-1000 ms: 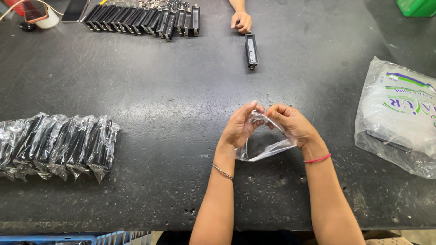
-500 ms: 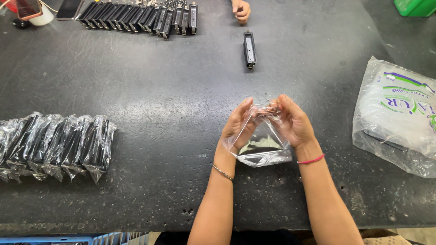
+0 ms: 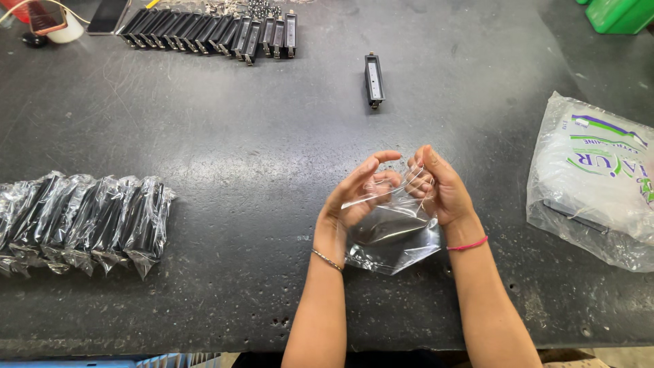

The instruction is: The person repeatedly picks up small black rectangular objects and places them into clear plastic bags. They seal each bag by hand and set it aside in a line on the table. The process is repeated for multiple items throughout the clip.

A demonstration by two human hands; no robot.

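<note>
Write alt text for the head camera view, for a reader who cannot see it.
Two bare hands, left hand and right hand, hold a small clear plastic bag open above a dark table. A row of bagged black parts lies to the left, one loose black part ahead, and a large white bag to the right.

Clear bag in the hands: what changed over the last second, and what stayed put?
Both hands, left hand and right hand, kept hold of the clear bag and spread its mouth wider. The other person's hand at the far edge left view. The lone black part and the bagged parts stayed put.
</note>
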